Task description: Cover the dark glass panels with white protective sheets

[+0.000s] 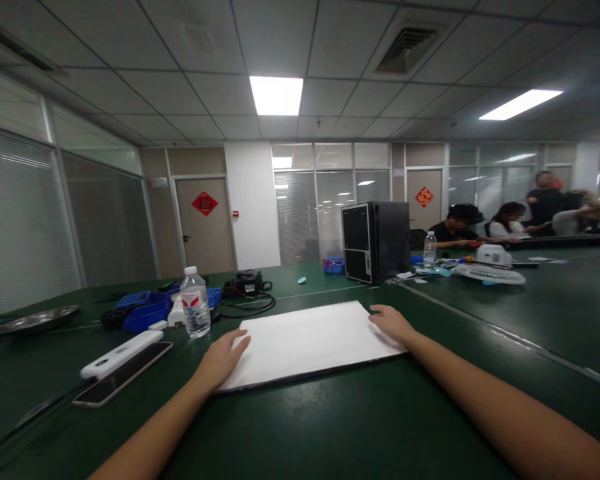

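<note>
A flat white rectangular panel (pixel 305 343) with a thin dark rim along its near edge lies on the green table in front of me. At its left side, my left hand (pixel 223 359) grips the edge, thumb over the white face. My right hand (pixel 393 325) holds the opposite edge, the thumb and fingers curled at its far right part. Fingers that may reach under the panel are hidden. Close beyond my left hand stands a clear water bottle (pixel 195 313) with a white cap.
Left lie a phone (pixel 125 375), a white elongated device (pixel 123 353) with a cable, blue trays (pixel 147 313) and a metal dish (pixel 35 321). A black adapter (pixel 250 285) and a computer tower (pixel 390 240) stand beyond the panel. Several people sit or stand at the far right.
</note>
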Demonstrator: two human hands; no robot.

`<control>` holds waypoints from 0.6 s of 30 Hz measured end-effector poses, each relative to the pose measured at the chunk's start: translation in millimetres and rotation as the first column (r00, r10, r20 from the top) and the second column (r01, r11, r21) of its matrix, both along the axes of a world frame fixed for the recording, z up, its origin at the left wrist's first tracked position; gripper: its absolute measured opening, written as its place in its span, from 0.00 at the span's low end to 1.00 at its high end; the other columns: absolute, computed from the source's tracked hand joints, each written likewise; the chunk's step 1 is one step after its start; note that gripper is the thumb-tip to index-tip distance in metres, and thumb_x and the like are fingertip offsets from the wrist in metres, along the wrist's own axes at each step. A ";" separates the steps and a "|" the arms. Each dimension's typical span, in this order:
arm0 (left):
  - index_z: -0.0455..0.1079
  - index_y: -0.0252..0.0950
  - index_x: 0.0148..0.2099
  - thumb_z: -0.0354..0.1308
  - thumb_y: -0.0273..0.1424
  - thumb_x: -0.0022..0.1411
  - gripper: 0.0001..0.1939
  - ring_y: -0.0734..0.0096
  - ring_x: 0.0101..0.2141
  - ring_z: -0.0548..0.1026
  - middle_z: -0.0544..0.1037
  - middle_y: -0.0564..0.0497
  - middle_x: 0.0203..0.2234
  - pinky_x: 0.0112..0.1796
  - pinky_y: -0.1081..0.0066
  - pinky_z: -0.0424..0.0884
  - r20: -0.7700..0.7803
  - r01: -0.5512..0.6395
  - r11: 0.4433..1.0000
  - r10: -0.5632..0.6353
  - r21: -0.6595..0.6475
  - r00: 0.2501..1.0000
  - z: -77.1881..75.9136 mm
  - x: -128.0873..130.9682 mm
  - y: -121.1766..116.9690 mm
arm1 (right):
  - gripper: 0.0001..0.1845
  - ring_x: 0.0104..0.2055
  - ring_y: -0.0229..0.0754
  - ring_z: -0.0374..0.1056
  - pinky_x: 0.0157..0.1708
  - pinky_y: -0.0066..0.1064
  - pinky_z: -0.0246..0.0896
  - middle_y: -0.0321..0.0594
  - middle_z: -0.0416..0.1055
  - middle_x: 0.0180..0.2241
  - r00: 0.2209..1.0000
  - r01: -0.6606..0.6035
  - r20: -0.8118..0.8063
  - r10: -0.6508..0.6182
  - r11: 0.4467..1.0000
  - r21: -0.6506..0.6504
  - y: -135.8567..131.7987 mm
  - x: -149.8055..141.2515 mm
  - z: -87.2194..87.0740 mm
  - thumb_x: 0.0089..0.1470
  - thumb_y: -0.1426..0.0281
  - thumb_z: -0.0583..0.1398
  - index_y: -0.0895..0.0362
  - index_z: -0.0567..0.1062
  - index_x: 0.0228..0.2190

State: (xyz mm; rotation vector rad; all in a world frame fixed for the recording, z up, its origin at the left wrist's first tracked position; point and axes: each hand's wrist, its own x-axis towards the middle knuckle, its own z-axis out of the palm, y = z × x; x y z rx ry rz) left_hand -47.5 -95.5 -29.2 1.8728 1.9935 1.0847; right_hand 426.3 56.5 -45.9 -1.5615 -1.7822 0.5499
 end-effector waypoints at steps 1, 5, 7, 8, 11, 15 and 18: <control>0.72 0.37 0.58 0.61 0.42 0.69 0.20 0.55 0.58 0.73 0.74 0.45 0.60 0.60 0.45 0.67 0.050 0.007 1.000 -0.008 0.015 0.999 -0.3 -1.6 1.4 | 0.19 0.54 0.49 0.70 0.54 0.49 0.69 0.46 0.71 0.57 0.999 0.006 -0.045 -0.006 1.000 -0.002 1.5 2.0 0.2 0.65 0.61 0.62 0.56 0.73 0.54; 0.73 0.36 0.55 0.59 0.43 0.70 0.19 0.56 0.58 0.73 0.76 0.45 0.57 0.60 0.46 0.67 0.254 0.043 0.996 -0.060 0.072 0.965 -1.3 -7.9 5.4 | 0.19 0.55 0.49 0.70 0.54 0.50 0.69 0.46 0.70 0.58 0.972 0.029 -0.234 -0.033 0.999 -0.021 6.8 10.1 1.3 0.65 0.61 0.62 0.56 0.73 0.54; 0.73 0.35 0.55 0.59 0.43 0.70 0.19 0.57 0.57 0.74 0.77 0.45 0.56 0.58 0.47 0.69 0.359 0.050 0.994 -0.084 0.102 0.930 -1.7 -9.1 5.6 | 0.19 0.54 0.49 0.70 0.53 0.49 0.70 0.46 0.71 0.56 0.942 0.027 -0.332 -0.042 0.998 -0.049 9.2 13.4 1.4 0.65 0.61 0.63 0.56 0.74 0.53; 0.73 0.35 0.55 0.59 0.43 0.70 0.19 0.57 0.56 0.75 0.77 0.45 0.56 0.57 0.48 0.70 0.411 0.044 0.992 -0.088 0.114 0.908 -1.5 -9.1 5.2 | 0.19 0.53 0.48 0.71 0.53 0.48 0.70 0.46 0.72 0.55 0.923 0.021 -0.381 -0.045 0.998 -0.065 10.2 14.8 1.3 0.65 0.60 0.62 0.57 0.74 0.53; 0.72 0.36 0.56 0.60 0.43 0.70 0.20 0.59 0.53 0.76 0.76 0.45 0.55 0.54 0.50 0.73 0.552 0.000 0.992 -0.070 0.126 0.831 0.7 -7.9 2.6 | 0.20 0.51 0.47 0.73 0.51 0.47 0.71 0.45 0.74 0.53 0.853 -0.010 -0.519 -0.048 0.994 -0.108 11.9 18.2 0.7 0.66 0.58 0.61 0.58 0.74 0.53; 0.71 0.36 0.57 0.59 0.44 0.70 0.21 0.60 0.51 0.77 0.76 0.45 0.55 0.52 0.52 0.75 0.704 -0.074 0.993 -0.009 0.087 0.710 6.3 -7.2 -2.3 | 0.21 0.49 0.46 0.74 0.51 0.47 0.71 0.45 0.75 0.51 0.760 -0.058 -0.648 -0.050 0.988 -0.144 10.0 20.8 1.8 0.66 0.56 0.60 0.58 0.74 0.52; 0.70 0.36 0.59 0.58 0.45 0.71 0.22 0.61 0.50 0.77 0.75 0.44 0.56 0.51 0.53 0.75 0.781 -0.099 0.994 0.022 0.051 0.624 9.1 -6.8 -4.8 | 0.23 0.49 0.46 0.75 0.52 0.47 0.70 0.46 0.76 0.50 0.697 -0.099 -0.716 -0.037 0.984 -0.148 6.0 20.6 4.9 0.67 0.54 0.59 0.58 0.74 0.53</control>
